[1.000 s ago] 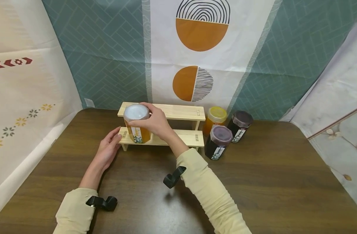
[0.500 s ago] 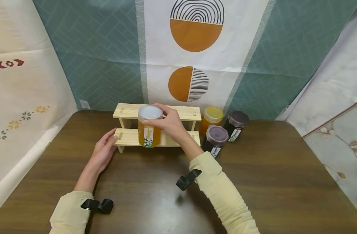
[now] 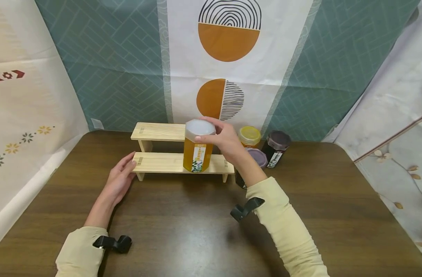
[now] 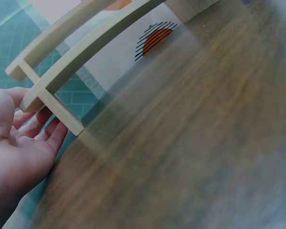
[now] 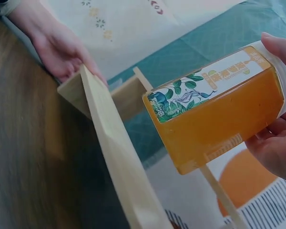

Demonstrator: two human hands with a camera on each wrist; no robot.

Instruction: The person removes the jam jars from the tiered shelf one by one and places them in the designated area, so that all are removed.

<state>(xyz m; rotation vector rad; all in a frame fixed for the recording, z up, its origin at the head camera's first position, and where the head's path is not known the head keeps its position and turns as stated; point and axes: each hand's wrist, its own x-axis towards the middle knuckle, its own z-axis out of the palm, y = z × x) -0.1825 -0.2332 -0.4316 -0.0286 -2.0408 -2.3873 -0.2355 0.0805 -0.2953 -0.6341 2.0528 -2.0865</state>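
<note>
My right hand (image 3: 228, 141) grips a jar (image 3: 198, 154) of orange contents by its white lid, thumb in front and fingers behind. The jar is upright over the right half of the lower tier of a two-tier wooden shelf (image 3: 159, 163). In the right wrist view, the jar's base (image 5: 168, 136) looks clear of the lower board (image 5: 112, 129). My left hand (image 3: 117, 180) holds the left end of that lower tier. In the left wrist view, its fingers (image 4: 57, 136) bend behind the shelf's leg (image 4: 62, 113).
Right of the shelf stand a yellow-lidded jar (image 3: 249, 135), a dark-lidded jar (image 3: 277, 147) and a purple-lidded jar (image 3: 257, 157), the last partly behind my right forearm. A patterned cloth (image 3: 127, 77) hangs behind the brown table (image 3: 169, 223).
My right hand has carried the orange jar rightward along the shelf, from its left end to right of the middle. The left hand keeps its place at the shelf's end. The view has shifted slightly.
</note>
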